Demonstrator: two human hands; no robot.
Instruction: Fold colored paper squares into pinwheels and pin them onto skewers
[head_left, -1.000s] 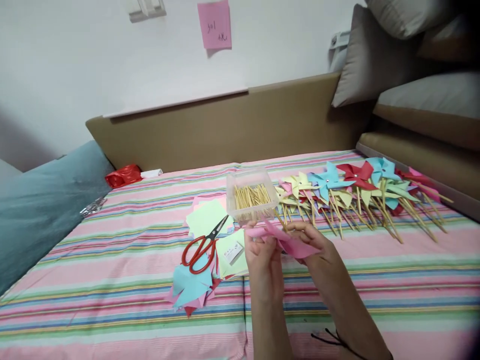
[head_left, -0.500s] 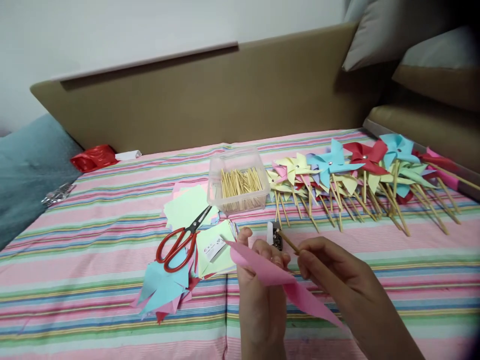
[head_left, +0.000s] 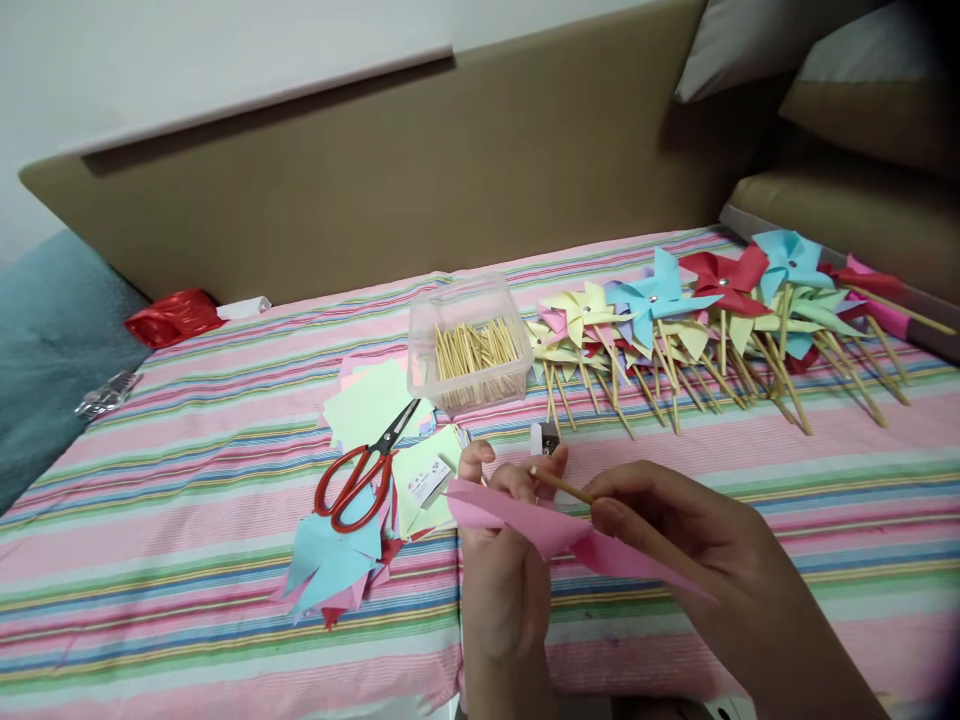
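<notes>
A folded pink paper pinwheel [head_left: 551, 530] is pinched in my left hand [head_left: 506, 580], seen nearly edge-on with its points stretched left and right. My right hand [head_left: 682, 540] grips a thin wooden stick [head_left: 564, 487] between thumb and fingers. The stick's tip lies close to my left fingers, behind the pink paper; whether it touches the pinwheel is hidden. Just beyond my left fingertips sits a small open box [head_left: 546, 440] with dark contents, partly covered by the hand.
Red-handled scissors [head_left: 352, 490] rest on coloured paper sheets [head_left: 367, 400] and cut blue paper [head_left: 330, 560]. A clear plastic box [head_left: 469, 390] holds wooden sticks. Finished pinwheels [head_left: 660, 300] lie in a row on the right. A red plastic bag [head_left: 176, 318] is at the far left.
The stick's tip has moved left and down, from over the small box to beside my left fingers. The pink pinwheel is tilted flatter. The whole view has shifted slightly.
</notes>
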